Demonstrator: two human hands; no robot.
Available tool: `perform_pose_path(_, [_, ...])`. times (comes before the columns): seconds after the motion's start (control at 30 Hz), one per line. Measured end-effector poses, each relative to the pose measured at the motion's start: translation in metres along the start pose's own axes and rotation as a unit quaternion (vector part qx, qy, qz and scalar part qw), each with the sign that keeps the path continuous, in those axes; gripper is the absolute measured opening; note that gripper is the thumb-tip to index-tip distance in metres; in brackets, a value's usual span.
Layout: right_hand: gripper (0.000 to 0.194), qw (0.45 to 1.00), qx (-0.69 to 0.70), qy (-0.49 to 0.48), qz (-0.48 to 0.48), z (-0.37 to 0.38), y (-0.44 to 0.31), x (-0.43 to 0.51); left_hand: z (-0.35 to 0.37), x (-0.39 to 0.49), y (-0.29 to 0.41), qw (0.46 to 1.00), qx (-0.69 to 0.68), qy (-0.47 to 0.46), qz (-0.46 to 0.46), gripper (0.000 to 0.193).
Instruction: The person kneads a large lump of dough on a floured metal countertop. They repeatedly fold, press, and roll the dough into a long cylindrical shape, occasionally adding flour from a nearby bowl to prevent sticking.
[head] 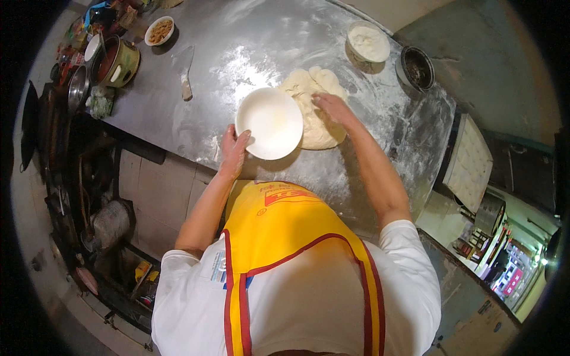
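Observation:
My left hand (pixel 234 150) grips the near-left rim of a white bowl (pixel 267 120), its thumb over the edge. A little pale yellowish liquid seems to show on the bowl's inside. The bowl covers the left side of a large mass of pale dough (pixel 321 133) on the floured metal worktop. My right hand (pixel 331 107) is over the dough's right part, fingertips at its surface and nothing seen held in it. Whether the fingers press in cannot be made out.
A dough scraper (pixel 186 75) lies to the left. Beyond it stand a bowl of brown food (pixel 159 32) and a pot of reddish contents (pixel 107 60). At the far right are a bowl of flour (pixel 368 42) and a dark round tin (pixel 416 69) near the worktop's edge.

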State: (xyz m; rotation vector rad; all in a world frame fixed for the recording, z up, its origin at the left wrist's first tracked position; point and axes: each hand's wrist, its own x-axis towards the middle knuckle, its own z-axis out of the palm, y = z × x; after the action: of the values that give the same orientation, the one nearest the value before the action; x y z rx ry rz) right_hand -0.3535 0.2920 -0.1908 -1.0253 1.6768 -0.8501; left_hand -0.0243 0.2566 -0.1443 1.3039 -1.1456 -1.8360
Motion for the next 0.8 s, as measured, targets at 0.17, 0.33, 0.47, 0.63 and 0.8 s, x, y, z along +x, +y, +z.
perform_pose_path(0.17, [0.027,0.988,-0.148,0.038,0.026,0.017,-0.037,-0.009,0.024,0.013,-0.003,1.000,0.016,-0.007,-0.014,0.041])
perform_pose_path(0.33, [0.028,0.999,-0.013,0.045,0.008,0.077,-0.056,-0.028,0.051,0.017,-0.017,0.996,0.063,-0.061,0.030,0.039])
perform_pose_path(0.47, [0.025,0.900,0.415,0.039,0.131,0.074,-0.055,-0.014,0.052,0.016,-0.027,0.998,0.022,-0.054,-0.010,0.040])
perform_pose_path(0.63, [0.022,0.887,0.441,0.057,0.128,0.040,-0.027,0.004,0.023,0.006,-0.028,1.000,0.014,0.001,0.005,0.042])
perform_pose_path(0.8, [0.025,0.994,-0.071,0.064,0.055,0.034,-0.008,0.026,-0.017,-0.016,-0.017,0.998,-0.007,0.065,-0.010,0.048])
